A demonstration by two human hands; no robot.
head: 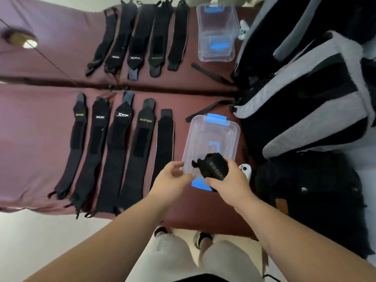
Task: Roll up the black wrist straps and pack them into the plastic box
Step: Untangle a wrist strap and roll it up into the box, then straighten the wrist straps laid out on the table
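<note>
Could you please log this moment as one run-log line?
phase: packing | right hand: grips rolled strap over box | left hand: open by box | flat straps: on table, left of box

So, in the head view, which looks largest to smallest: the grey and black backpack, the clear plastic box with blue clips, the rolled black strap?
1. grey and black backpack
2. clear plastic box with blue clips
3. rolled black strap, smallest, though held nearer the camera
</note>
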